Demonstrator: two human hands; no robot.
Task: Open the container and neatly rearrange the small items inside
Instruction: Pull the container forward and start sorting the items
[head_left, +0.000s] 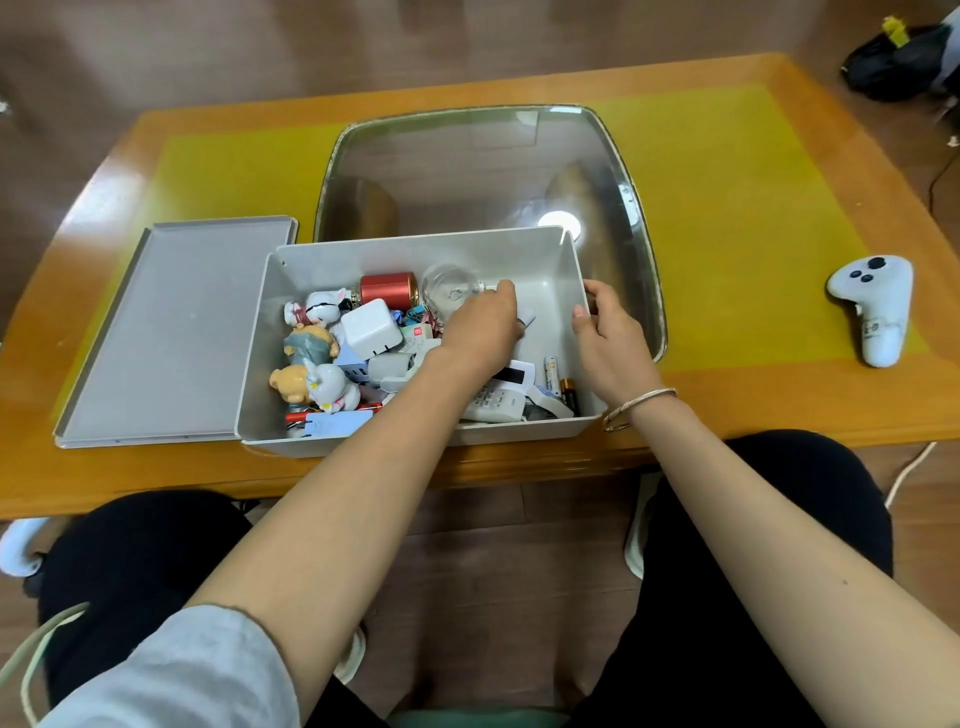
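Grey plastic frames both hands: the left hand (480, 325) reaches deep into the open container (550, 270), fingers curled down among the small items near a clear glass piece (447, 288) and apparently pinching something white — what exactly, I cannot tell. The right hand (605, 325) grips the container's right wall with curled fingers, likely to steady it while the other hand sorts. Inside, figurines (311, 353), a white charger (370, 328) and a red tin (388, 290) crowd the left side, with batteries (558, 379) and a calculator (496, 400) at the near right; the far right floor is bare, seemingly room for arranging. Just left lies the lid (171, 332), flat on the bench (753, 364) — so opening looks done. A white controller (872, 306) sits well apart to the right.
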